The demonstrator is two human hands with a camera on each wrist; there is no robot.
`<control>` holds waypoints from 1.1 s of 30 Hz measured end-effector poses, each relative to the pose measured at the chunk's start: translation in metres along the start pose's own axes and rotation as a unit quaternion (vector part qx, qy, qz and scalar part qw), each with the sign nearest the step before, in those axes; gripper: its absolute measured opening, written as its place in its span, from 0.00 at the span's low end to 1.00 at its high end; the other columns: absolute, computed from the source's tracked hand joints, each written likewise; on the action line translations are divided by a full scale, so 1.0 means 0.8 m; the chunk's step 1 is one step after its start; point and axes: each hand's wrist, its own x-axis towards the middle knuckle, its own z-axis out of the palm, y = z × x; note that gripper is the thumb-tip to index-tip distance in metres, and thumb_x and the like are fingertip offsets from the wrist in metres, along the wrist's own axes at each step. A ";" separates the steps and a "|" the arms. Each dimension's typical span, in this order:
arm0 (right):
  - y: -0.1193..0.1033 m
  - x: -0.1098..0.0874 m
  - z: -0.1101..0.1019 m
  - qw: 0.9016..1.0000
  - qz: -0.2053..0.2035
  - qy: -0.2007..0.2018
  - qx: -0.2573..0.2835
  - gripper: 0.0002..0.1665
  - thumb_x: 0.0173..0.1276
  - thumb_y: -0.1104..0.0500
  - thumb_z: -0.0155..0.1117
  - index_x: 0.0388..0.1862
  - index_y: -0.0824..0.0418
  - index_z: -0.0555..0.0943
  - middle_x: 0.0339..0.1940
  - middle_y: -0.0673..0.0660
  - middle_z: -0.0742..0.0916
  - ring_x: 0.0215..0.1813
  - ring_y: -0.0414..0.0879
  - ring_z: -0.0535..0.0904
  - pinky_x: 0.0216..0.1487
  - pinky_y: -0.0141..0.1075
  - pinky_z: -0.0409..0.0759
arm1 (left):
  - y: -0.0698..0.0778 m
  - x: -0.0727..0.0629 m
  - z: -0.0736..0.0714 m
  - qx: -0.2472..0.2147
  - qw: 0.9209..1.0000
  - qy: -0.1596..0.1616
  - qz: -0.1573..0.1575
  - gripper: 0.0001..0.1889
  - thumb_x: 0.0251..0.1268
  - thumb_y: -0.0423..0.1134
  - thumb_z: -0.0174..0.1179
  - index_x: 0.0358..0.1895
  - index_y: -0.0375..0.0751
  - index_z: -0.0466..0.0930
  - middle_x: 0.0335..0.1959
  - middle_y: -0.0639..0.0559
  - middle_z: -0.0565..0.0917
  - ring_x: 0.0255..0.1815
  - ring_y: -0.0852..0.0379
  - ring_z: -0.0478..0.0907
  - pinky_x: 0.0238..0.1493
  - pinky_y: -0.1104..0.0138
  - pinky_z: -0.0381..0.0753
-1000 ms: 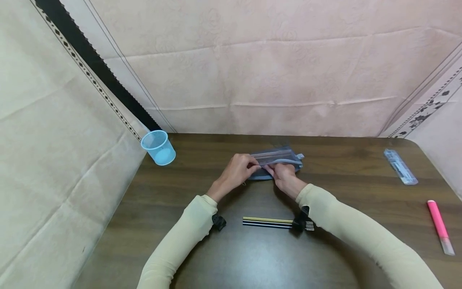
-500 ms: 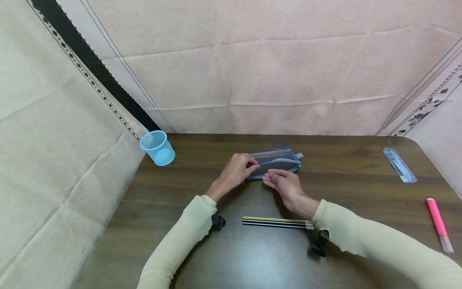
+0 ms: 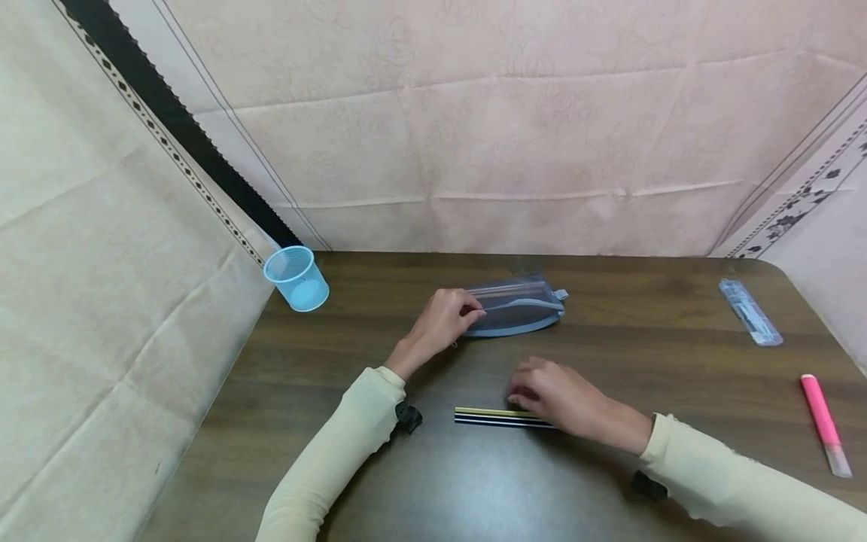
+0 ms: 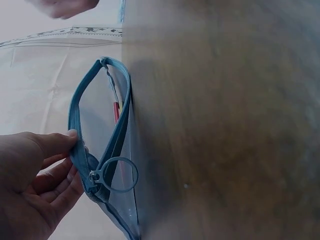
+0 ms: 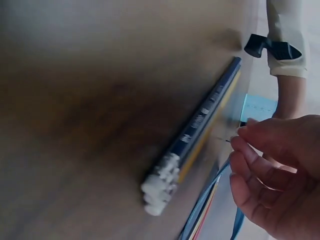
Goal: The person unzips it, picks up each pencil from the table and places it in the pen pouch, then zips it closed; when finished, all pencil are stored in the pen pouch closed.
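Note:
My left hand (image 3: 443,320) pinches the near opening edge of a blue see-through pencil case (image 3: 518,330) at the back middle of the table. In the left wrist view the case's zipped mouth (image 4: 74,112) gapes, with a ring-shaped zipper pull (image 4: 136,175) hanging at one end. A red pencil (image 4: 116,111) shows inside. My right hand (image 3: 562,395) hovers over a small row of pencils (image 3: 491,418), dark ones and a yellow one, fingers loosely bent and holding nothing. Seen from the right wrist, the white eraser ends (image 5: 160,187) lie nearest, apart from the fingers.
A light blue plastic cup (image 3: 298,278) stands tilted-looking at the back left edge. To the right lie a blue flat packet (image 3: 750,312) and a pink marker (image 3: 821,418). Pale cloth (image 3: 542,150) hangs behind the wooden table (image 3: 379,489).
My right hand has let go of the pencil case edge and moved back toward me and right, down over the pencils. The left hand keeps its hold; the case's front edge now bows outward.

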 end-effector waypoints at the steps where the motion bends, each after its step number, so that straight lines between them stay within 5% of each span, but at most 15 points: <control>1: 0.000 -0.003 0.002 1.000 -0.004 -0.002 -0.007 0.05 0.66 0.61 0.71 0.39 0.53 0.88 0.36 0.44 0.86 0.39 0.34 0.80 0.40 0.32 0.83 | 0.000 0.000 0.000 0.000 1.000 -0.001 -0.001 0.09 0.70 0.41 0.64 0.44 0.43 0.90 0.41 0.50 0.89 0.33 0.62 0.79 0.38 0.73 0.82; 21: 0.003 -0.007 0.008 0.998 0.011 -0.055 0.005 0.08 0.67 0.65 0.69 0.41 0.53 0.88 0.37 0.45 0.86 0.39 0.32 0.80 0.39 0.31 0.82 | -0.002 -0.002 0.000 -0.009 1.000 0.000 0.000 0.08 0.71 0.40 0.64 0.44 0.42 0.90 0.40 0.51 0.89 0.33 0.62 0.79 0.37 0.73 0.81; 33: 0.005 -0.003 0.011 0.997 0.000 -0.059 -0.047 0.06 0.68 0.63 0.69 0.41 0.54 0.87 0.34 0.46 0.85 0.33 0.32 0.77 0.32 0.29 0.80 | -0.002 0.001 -0.001 0.001 1.000 0.004 0.006 0.08 0.70 0.41 0.64 0.43 0.43 0.91 0.39 0.52 0.89 0.34 0.63 0.79 0.38 0.72 0.81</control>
